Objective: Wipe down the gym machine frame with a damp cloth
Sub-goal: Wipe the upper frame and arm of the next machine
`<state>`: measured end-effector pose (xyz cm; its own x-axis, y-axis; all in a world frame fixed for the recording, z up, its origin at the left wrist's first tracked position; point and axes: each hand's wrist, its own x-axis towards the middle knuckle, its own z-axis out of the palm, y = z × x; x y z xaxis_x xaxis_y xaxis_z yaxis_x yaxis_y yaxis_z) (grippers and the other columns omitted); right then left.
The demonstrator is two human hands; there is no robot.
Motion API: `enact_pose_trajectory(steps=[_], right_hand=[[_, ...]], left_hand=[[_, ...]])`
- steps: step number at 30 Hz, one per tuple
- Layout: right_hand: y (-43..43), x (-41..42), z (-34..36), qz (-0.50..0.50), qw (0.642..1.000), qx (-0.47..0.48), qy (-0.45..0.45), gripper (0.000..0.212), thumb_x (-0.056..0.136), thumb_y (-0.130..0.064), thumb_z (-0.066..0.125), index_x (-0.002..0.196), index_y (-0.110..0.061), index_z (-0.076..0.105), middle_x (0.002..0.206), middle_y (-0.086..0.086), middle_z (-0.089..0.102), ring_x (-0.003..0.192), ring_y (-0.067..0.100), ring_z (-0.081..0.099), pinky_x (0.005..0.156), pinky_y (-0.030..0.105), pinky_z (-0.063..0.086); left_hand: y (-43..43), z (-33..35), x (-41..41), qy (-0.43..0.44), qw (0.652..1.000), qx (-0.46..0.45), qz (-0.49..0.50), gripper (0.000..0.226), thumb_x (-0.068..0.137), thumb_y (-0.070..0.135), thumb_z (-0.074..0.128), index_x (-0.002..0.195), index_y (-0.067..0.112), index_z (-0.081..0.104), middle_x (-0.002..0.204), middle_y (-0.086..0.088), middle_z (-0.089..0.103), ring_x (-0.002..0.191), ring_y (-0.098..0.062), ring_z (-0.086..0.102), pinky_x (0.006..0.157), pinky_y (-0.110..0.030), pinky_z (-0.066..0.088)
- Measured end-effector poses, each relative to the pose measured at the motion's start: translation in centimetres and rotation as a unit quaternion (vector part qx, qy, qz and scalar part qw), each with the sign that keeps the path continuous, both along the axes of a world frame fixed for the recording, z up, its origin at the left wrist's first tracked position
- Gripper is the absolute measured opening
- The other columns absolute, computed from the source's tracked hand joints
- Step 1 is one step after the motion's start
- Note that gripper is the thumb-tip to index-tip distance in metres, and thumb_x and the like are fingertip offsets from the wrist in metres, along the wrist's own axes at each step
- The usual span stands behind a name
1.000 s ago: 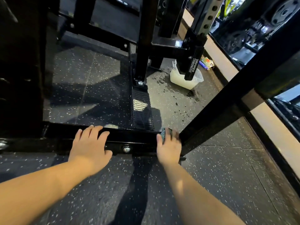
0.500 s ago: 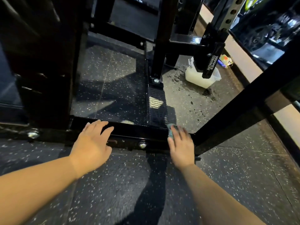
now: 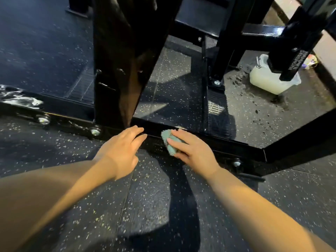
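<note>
Both arms reach down. The right hand (image 3: 193,152) holds the green cloth (image 3: 168,142) in its grip against the low black frame bar (image 3: 229,150). The left hand (image 3: 121,150) rests just beside, fingers straight on the bar, grip wide.

Only a crumpled teal edge of the cloth (image 3: 170,143) showing past the right hand (image 3: 193,153). Pale tub (image 3: 267,84) partly hidden behind the black post (image 3: 305,24); lettering (image 3: 295,60) on that post too blurred to read. Forearms (image 3: 254,206) cut off at the bottom edge, uprights (image 3: 123,51) at the top.
</note>
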<state>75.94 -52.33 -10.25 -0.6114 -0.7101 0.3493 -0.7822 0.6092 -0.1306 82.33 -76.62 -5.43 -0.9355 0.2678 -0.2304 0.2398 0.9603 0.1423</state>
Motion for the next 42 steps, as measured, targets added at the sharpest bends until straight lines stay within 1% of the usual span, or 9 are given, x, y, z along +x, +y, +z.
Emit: enact_pose_trajectory(steps=[3, 6, 10, 14, 19, 23, 27, 32, 42], right_hand=[[2.5, -0.8, 1.2, -0.031, 0.999, 0.031, 0.024, 0.069, 0.068, -0.021, 0.085, 0.127, -0.02, 0.048, 0.115, 0.017, 0.062, 0.103, 0.029, 0.053, 0.085, 0.042, 0.051], [1.8, -1.0, 0.8, -0.055, 0.992, 0.108, 0.045, 0.092, 0.058, -0.03, 0.091, 0.133, -0.01, 0.042, 0.131, 0.019, 0.055, 0.121, 0.034, 0.049, 0.1, 0.048, 0.043], [-3.8, -1.3, 0.3, -0.074, 0.99, 0.116, 0.024, 0.093, 0.061, -0.039, 0.086, 0.136, -0.002, 0.046, 0.142, 0.018, 0.048, 0.126, 0.037, 0.051, 0.105, 0.051, 0.032], [-9.6, -1.0, 0.7, -0.088, 0.992, 0.092, -0.024, 0.084, 0.069, -0.048, 0.077, 0.136, -0.005, 0.05, 0.142, 0.015, 0.049, 0.125, 0.035, 0.052, 0.102, 0.05, 0.04], [-5.7, -1.7, 2.4, 0.02, 0.969, 0.198, -0.149, 0.104, 0.079, -0.057, 0.065, 0.148, -0.018, -0.004, 0.156, 0.001, -0.011, 0.147, 0.027, -0.004, 0.12, 0.046, 0.008], [-1.7, -1.9, 3.7, 0.033, 0.961, 0.263, -0.085, 0.114, 0.076, -0.068, 0.055, 0.151, -0.012, -0.01, 0.155, 0.006, -0.027, 0.143, 0.027, -0.028, 0.114, 0.049, -0.005], [-1.5, -2.4, 5.0, 0.1, 0.964, 0.247, -0.005, 0.113, 0.069, -0.044, 0.08, 0.15, -0.005, 0.011, 0.158, 0.012, -0.003, 0.146, 0.034, -0.004, 0.113, 0.053, 0.009], [-1.5, -3.5, 3.1, 0.119, 0.959, 0.251, -0.063, 0.112, 0.064, -0.021, 0.088, 0.149, -0.014, 0.015, 0.156, 0.007, 0.012, 0.144, 0.029, 0.014, 0.114, 0.05, 0.018], [-0.6, -1.7, 1.7, -0.087, 0.97, 0.227, -0.03, 0.116, 0.044, -0.035, 0.094, 0.138, 0.003, 0.039, 0.138, 0.025, 0.048, 0.123, 0.041, 0.052, 0.106, 0.048, 0.03]], left_hand=[[-0.1, -0.3, 0.1, 0.009, 1.0, 0.003, -0.01, 0.066, 0.096, 0.03, 0.032, 0.151, 0.015, -0.002, 0.157, -0.001, -0.007, 0.145, -0.017, -0.009, 0.119, -0.029, 0.008], [-0.1, -0.2, 0.0, 0.011, 1.0, 0.024, -0.013, 0.066, 0.095, 0.029, 0.034, 0.151, 0.014, 0.002, 0.157, -0.003, -0.001, 0.145, -0.018, -0.005, 0.118, -0.029, 0.01], [-0.7, 0.0, -0.2, 0.018, 0.999, 0.029, -0.02, 0.066, 0.095, 0.032, 0.036, 0.151, 0.015, 0.004, 0.156, -0.003, 0.002, 0.145, -0.018, -0.002, 0.117, -0.029, 0.011], [-0.6, 0.2, -0.3, 0.031, 0.998, 0.059, -0.013, 0.062, 0.093, 0.028, 0.04, 0.148, 0.011, 0.019, 0.154, -0.004, 0.015, 0.143, -0.017, 0.01, 0.116, -0.025, 0.011], [-1.4, 0.0, -0.6, 0.028, 0.995, 0.091, -0.013, 0.064, 0.092, 0.026, 0.043, 0.149, 0.014, 0.018, 0.154, 0.0, 0.015, 0.142, -0.013, 0.012, 0.116, -0.025, 0.016], [-1.1, 0.2, -0.5, 0.028, 0.995, 0.098, -0.013, 0.062, 0.093, 0.025, 0.043, 0.149, 0.013, 0.019, 0.154, 0.0, 0.016, 0.142, -0.015, 0.014, 0.114, -0.025, 0.02], [-1.2, -0.2, -0.6, 0.025, 0.996, 0.085, -0.019, 0.065, 0.091, 0.025, 0.046, 0.149, 0.011, 0.02, 0.153, -0.003, 0.017, 0.141, -0.018, 0.015, 0.115, -0.031, 0.021], [-1.0, -0.2, -0.6, 0.03, 0.998, 0.051, -0.032, 0.066, 0.093, 0.029, 0.044, 0.149, 0.012, 0.015, 0.154, -0.003, 0.014, 0.142, -0.017, 0.011, 0.116, -0.026, 0.014], [-1.5, -0.2, -0.6, 0.024, 0.995, 0.087, -0.032, 0.066, 0.094, 0.028, 0.042, 0.151, 0.014, 0.01, 0.156, 0.001, 0.009, 0.144, -0.014, 0.005, 0.117, -0.026, 0.015]])
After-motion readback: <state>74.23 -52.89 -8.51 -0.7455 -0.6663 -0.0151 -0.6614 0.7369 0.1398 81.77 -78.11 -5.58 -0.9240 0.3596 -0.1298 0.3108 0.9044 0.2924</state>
